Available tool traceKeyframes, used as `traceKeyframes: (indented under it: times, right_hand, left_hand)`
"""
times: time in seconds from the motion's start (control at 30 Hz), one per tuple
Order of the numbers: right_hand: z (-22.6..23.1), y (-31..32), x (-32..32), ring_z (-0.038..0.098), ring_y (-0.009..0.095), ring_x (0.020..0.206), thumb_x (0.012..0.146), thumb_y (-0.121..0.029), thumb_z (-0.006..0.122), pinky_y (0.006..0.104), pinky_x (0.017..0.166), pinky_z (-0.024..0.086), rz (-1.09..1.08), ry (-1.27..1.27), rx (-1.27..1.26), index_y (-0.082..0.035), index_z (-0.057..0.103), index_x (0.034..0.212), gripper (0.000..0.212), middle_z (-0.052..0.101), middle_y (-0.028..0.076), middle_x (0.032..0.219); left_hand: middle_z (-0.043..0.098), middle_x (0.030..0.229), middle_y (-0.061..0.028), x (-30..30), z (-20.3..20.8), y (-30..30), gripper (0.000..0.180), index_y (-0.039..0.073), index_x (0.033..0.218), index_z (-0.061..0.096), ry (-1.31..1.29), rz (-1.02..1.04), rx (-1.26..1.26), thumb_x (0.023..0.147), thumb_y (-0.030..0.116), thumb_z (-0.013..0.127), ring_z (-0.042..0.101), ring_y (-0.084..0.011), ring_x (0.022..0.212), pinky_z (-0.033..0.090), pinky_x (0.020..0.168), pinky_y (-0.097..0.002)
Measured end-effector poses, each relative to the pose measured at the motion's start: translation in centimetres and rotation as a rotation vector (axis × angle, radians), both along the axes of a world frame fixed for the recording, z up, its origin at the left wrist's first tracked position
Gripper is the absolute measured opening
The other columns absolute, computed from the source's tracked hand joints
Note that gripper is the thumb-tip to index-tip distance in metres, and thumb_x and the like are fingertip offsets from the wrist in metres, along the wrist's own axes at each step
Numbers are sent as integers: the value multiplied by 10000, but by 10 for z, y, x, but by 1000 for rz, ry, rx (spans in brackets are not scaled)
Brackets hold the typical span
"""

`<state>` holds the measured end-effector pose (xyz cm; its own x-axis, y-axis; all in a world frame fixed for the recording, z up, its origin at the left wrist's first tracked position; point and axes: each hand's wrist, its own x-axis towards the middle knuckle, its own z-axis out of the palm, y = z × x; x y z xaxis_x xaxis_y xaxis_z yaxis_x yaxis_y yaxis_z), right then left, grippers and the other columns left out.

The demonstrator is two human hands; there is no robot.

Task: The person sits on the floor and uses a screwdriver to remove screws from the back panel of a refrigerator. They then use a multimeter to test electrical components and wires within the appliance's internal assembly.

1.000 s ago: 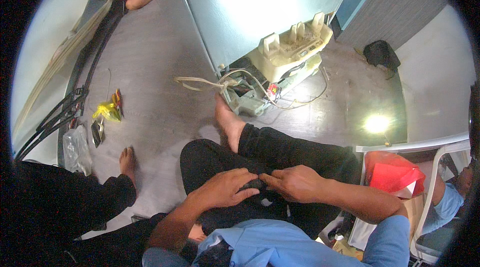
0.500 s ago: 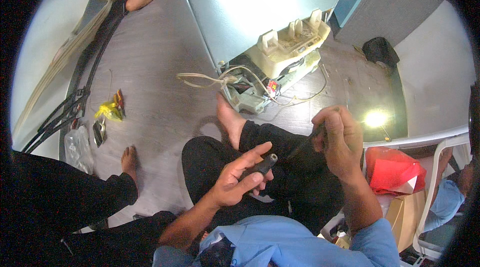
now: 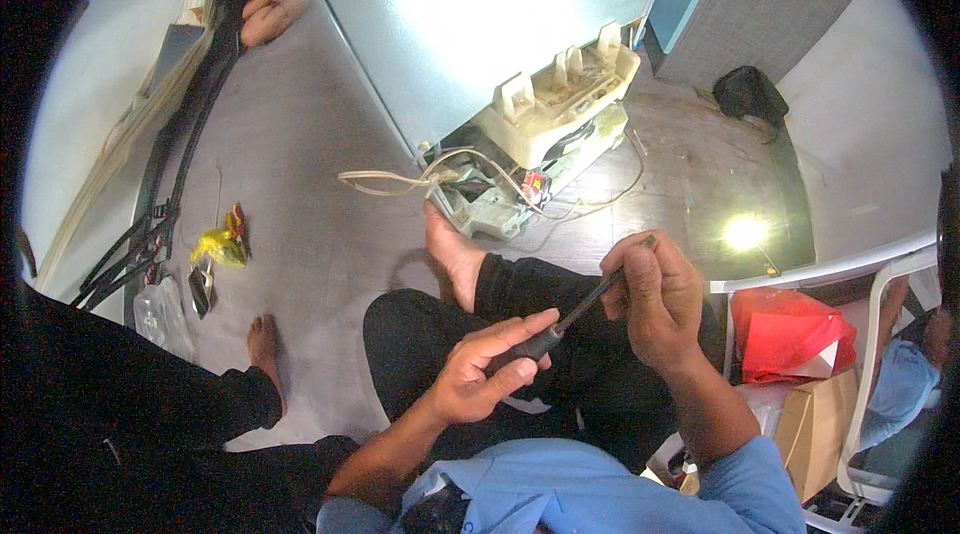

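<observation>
My left hand (image 3: 468, 374) is wrapped around a black screwdriver handle (image 3: 528, 345), its socket end facing up and right. A thin dark screwdriver shaft (image 3: 588, 307) runs from that end up to my right hand (image 3: 658, 304), which pinches it near the far tip. The shaft's lower end meets the handle's socket; how deep it sits I cannot tell. Both hands are above my black-trousered legs. Beyond them is the exposed base of a large pale appliance (image 3: 400, 34), with a cream plastic tray-like part (image 3: 555, 129) and a looped light cable (image 3: 375, 184).
A bright lamp (image 3: 746, 234) shines on the floor at right. Beside me are a red bag (image 3: 785, 334), a cardboard box (image 3: 815, 429) and a white-framed chair (image 3: 865, 354). At left lie a yellow bag (image 3: 218, 246), a clear plastic bag (image 3: 162, 314) and another person's leg (image 3: 130, 374).
My right hand has come down and left, bringing the shaft from apart to the handle's socket end. My left hand keeps the handle. The view has shifted slightly.
</observation>
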<state>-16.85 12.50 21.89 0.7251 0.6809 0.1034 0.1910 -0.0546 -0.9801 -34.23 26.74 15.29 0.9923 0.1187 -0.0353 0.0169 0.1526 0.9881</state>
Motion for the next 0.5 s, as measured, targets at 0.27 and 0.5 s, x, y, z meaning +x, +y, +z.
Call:
traceKeyframes:
  times: [0.27, 0.5]
  right_hand:
    - [-5, -8, 8, 539, 94, 543, 1032, -245, 463, 249, 516, 447, -7, 126, -22, -32, 596, 941, 267, 590, 36, 656]
    - [-6, -16, -1, 527, 84, 560, 1034, -321, 450, 236, 517, 434, 12, 6, 0, -17, 581, 922, 350, 574, 30, 695]
  left_hand:
    - [667, 1032, -73, 13, 1, -5, 424, -13, 1325, 527, -130, 100, 224, 943, 142, 622, 598, -88, 788, 493, 738, -241]
    - [649, 965, -67, 27, 6, -13, 361, 9, 1292, 480, -115, -8, -169, 975, 143, 589, 558, -53, 737, 464, 648, -214]
